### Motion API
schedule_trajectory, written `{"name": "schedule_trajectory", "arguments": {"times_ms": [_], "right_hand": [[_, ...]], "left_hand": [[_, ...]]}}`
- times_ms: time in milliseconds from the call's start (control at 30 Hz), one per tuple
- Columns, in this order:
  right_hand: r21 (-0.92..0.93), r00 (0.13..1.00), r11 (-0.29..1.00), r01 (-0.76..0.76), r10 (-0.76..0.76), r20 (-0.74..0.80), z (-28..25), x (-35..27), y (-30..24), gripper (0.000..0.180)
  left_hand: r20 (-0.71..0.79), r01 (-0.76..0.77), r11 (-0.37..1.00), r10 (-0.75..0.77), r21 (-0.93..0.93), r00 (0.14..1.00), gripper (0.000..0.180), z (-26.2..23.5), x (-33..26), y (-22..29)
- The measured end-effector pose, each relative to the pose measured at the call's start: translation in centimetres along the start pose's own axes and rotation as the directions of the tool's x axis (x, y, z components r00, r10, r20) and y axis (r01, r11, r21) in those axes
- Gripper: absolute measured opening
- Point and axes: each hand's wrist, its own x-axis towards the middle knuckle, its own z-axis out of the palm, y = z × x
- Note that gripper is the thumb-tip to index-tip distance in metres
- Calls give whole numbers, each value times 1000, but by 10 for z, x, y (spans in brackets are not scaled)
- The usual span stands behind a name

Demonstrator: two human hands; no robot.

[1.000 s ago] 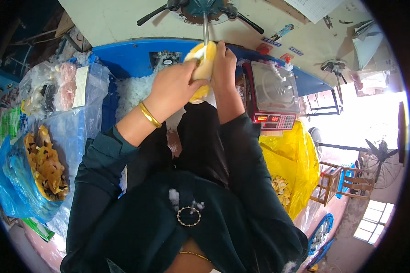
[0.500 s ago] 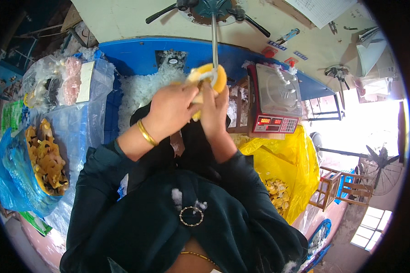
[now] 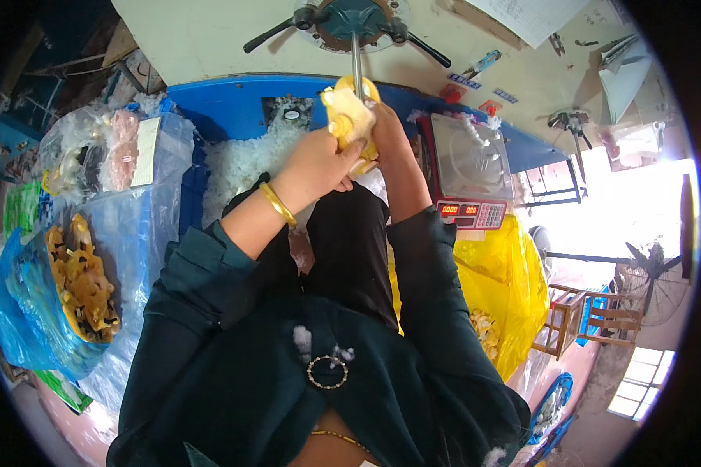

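A small yellow plush toy piece (image 3: 349, 117) with a paler tan patch sits at the end of the metal filling tube (image 3: 357, 56). The tube's tip is hidden by the fabric. My left hand (image 3: 318, 165), below a gold bangle, pinches the lower left side of the plush. On the other side, my right hand (image 3: 391, 132) grips it near the tube, its fingers partly hidden behind the cloth. Just beyond my hands stands the green tube mount (image 3: 354, 22) with black handles.
White fluff (image 3: 245, 159) lies in a blue tray left of my knees. To the right are a red scale (image 3: 469, 167) and a yellow bag (image 3: 506, 292) of plush pieces. More yellow plush pieces (image 3: 82, 284) lie at left beside a blue plastic bag (image 3: 31, 311).
Both hands have moved the plush farther up along the tube. It has turned, so its tan patch now shows. My right arm has straightened forward.
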Motion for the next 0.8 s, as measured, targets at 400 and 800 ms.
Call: {"name": "schedule_trajectory", "arguments": {"times_ms": [400, 800], "right_hand": [[29, 912, 954, 297, -293, 286, -8, 84, 8, 21], [-306, 978, 940, 149, -186, -95, -1, 87, -15, 30]], "left_hand": [[-164, -120, 573, 419, 811, 893, 22, 5, 64, -28], [-8, -24, 852, 23, -522, 1000, 21, 0, 33, 22]]}}
